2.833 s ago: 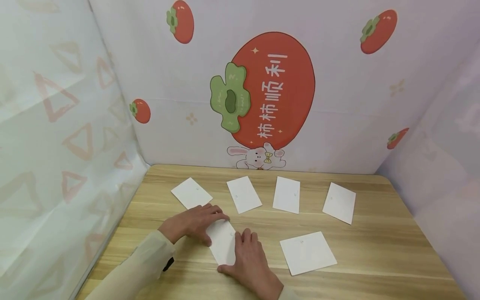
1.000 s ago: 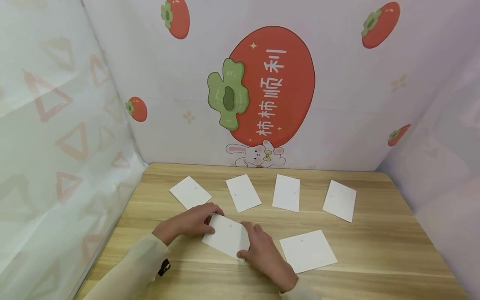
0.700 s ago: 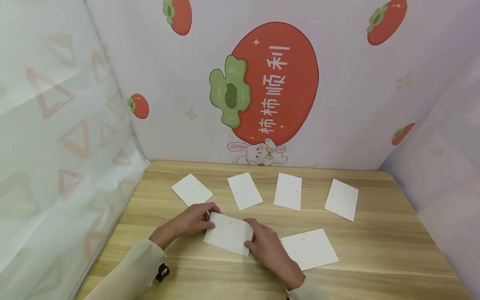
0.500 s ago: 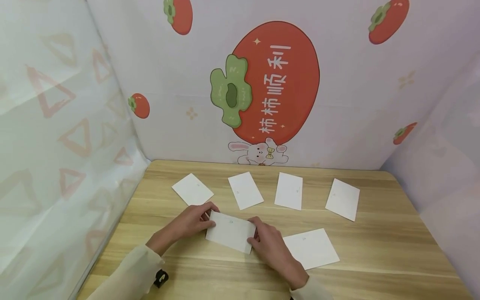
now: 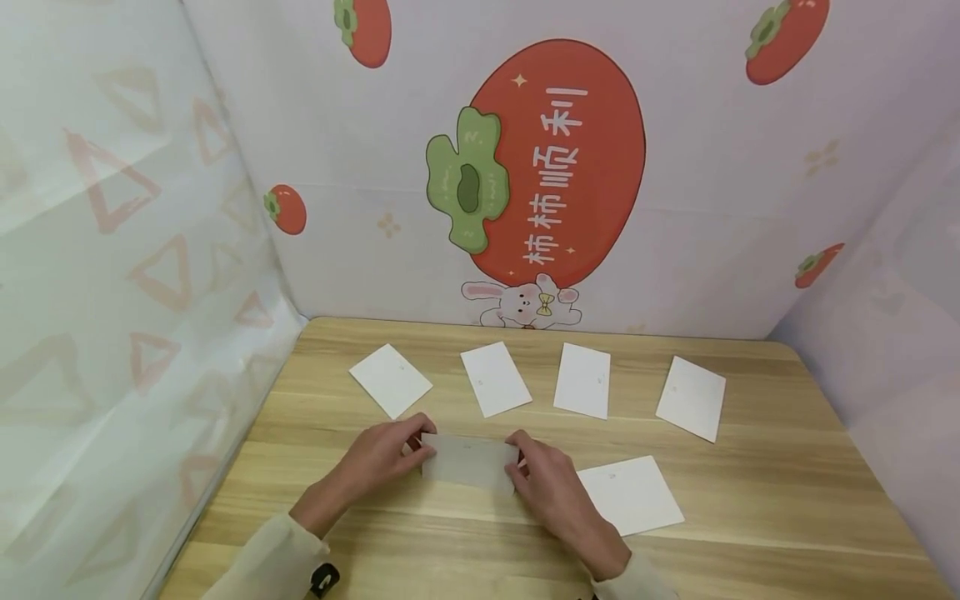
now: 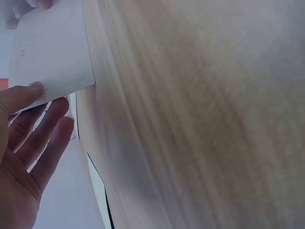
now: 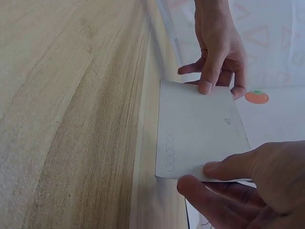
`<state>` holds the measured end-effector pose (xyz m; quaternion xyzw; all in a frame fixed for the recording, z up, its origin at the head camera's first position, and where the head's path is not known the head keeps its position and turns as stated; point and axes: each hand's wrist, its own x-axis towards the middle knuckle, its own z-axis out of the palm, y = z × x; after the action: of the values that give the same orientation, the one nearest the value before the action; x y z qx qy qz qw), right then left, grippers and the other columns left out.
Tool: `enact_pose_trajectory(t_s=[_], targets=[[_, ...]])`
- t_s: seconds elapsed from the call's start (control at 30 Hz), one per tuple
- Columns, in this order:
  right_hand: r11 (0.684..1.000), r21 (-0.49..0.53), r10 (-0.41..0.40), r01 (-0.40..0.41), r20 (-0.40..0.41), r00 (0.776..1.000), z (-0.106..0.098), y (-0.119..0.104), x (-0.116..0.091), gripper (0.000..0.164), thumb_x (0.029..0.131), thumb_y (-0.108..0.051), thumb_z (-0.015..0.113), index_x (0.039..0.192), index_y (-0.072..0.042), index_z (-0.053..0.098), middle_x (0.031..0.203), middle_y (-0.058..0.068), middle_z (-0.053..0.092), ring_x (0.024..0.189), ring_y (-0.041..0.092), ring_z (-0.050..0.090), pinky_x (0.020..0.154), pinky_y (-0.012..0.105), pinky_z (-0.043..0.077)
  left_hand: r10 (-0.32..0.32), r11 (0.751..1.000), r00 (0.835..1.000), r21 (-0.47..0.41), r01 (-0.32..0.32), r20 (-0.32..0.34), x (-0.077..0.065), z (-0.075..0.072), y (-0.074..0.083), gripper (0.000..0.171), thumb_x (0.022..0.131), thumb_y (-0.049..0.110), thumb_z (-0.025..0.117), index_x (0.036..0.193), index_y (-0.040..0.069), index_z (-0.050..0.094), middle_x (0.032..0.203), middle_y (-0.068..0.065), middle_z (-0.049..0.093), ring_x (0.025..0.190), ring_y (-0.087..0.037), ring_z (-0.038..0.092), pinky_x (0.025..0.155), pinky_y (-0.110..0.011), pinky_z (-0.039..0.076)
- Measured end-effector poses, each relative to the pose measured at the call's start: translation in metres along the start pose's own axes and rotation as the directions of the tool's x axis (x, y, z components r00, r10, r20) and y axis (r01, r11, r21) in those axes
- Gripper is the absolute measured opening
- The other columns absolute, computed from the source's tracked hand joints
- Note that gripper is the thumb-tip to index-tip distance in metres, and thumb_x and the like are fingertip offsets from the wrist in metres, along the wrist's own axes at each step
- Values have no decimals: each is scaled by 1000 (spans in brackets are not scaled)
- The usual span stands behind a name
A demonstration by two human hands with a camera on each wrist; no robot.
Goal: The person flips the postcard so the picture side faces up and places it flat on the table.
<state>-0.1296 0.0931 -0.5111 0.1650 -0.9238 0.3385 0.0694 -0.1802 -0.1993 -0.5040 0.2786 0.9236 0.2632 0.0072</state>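
Note:
A white postcard (image 5: 468, 464) is held by its two short ends, tilted steeply up over the table. My left hand (image 5: 384, 457) pinches the left end between thumb and fingers; my right hand (image 5: 553, 483) pinches the right end the same way. Seen from the right wrist, the postcard (image 7: 200, 126) shows a row of small printed ovals and a tiny mark on its pale side. In the left wrist view the left thumb (image 6: 24, 95) lies on this face, with fingers behind the card. The far side is hidden.
Several similar white cards lie flat: along the back are one at left (image 5: 390, 381), two in the middle (image 5: 496, 379) (image 5: 582, 381) and one at right (image 5: 692, 400). Another card (image 5: 633, 497) lies just beside the right hand. A patterned cloth wall (image 5: 352, 275) stands behind the wooden table (image 5: 780, 500).
The postcard was slanted low over the table between both hands. It has been turned lengthwise across, raised and tipped more upright, with the hands shifting to its short ends.

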Motion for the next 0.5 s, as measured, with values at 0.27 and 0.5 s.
enact_pose_trajectory(t_s=[0.27,0.5], targets=[[992,-107,-79,71,-73,994,1,1,-3,24,90,0,85,104,-14,71,96,2,81,77,9,74,64,24,56,79,995,993,70,-73,-90,-6,6,1,20,97,18,84,109,19,69,89,6,81,78,-5,75,67,-25,56],[987,-144,-88,75,-86,992,0,0,-5,22,90,-3,84,96,-17,69,93,-4,80,79,10,77,64,25,57,203,974,970,134,-185,-135,-10,10,-1,23,93,16,87,106,21,69,93,8,83,81,-5,79,66,-20,59]])
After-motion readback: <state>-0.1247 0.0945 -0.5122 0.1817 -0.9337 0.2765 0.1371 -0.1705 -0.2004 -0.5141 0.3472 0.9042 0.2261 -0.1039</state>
